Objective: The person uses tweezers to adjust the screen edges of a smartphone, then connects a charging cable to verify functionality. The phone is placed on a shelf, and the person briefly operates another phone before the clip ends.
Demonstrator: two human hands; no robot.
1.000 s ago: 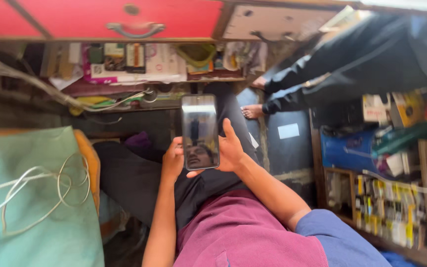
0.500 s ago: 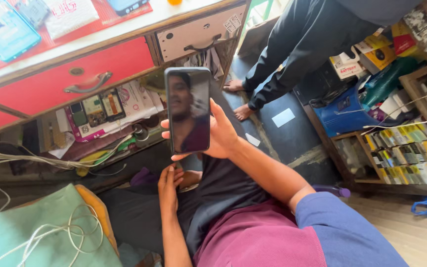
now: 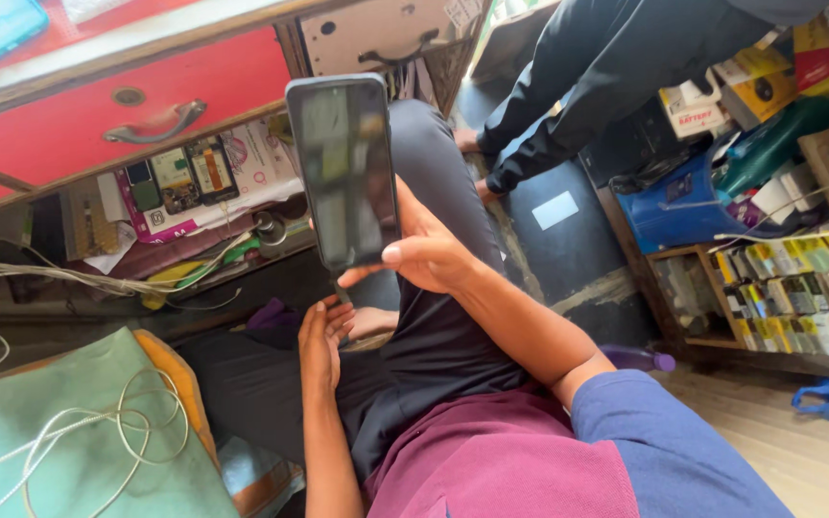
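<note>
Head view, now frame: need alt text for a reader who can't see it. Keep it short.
A person's right hand holds a dark smartphone upright in front of a red drawer, screen toward the camera. The left hand rests open below it, over the lap, holding nothing. Another person in dark trousers stands nearby, beside shelves of small boxes.

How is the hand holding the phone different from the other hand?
The right hand is raised and grips the dark phone from behind, thumb along its edge; the left hand hangs lower by the lap and holds nothing. The right hand's fingers curl around the phone, while the left hand's fingers are loosely stretched out. Both are bare and belong to the same person.
</note>
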